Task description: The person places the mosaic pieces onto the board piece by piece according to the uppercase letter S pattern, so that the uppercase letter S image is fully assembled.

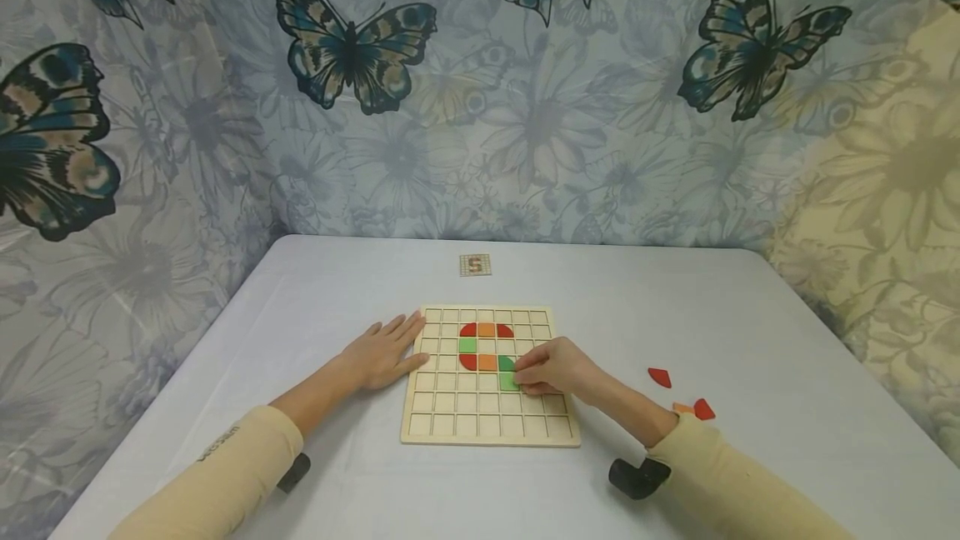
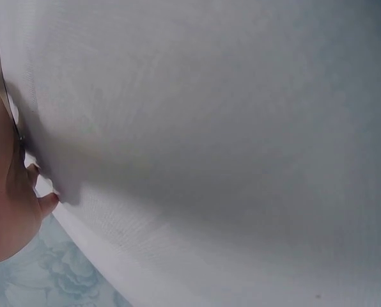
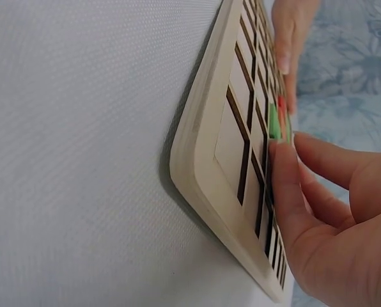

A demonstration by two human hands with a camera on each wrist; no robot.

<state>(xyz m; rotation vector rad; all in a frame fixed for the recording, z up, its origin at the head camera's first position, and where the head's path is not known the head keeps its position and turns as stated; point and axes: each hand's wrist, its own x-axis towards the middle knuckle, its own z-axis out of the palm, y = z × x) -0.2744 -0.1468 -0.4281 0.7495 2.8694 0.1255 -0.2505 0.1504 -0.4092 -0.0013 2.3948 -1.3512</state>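
A wooden grid board (image 1: 442,432) lies on the table with coloured tiles set in its cells. My left hand (image 1: 385,357) rests flat at the board's left edge, fingers spread, thumb over the rim; part of this hand (image 2: 8,198) shows at the left wrist view's edge. With bent fingers, my right hand (image 1: 558,369) pinches a light green square tile (image 1: 508,382) at its cell, just below a dark green rounded tile (image 1: 506,363). Red rounded tiles (image 1: 468,362), orange squares (image 1: 487,330) and another light green square (image 1: 468,345) form a curve above.
On the table right of the board, by the right forearm, lie two red rounded tiles (image 1: 660,377) and an orange tile (image 1: 682,408), partly hidden by the sleeve. A small patterned card (image 1: 475,265) sits behind the board. A butterfly-print cloth (image 1: 525,148) hangs behind the table.
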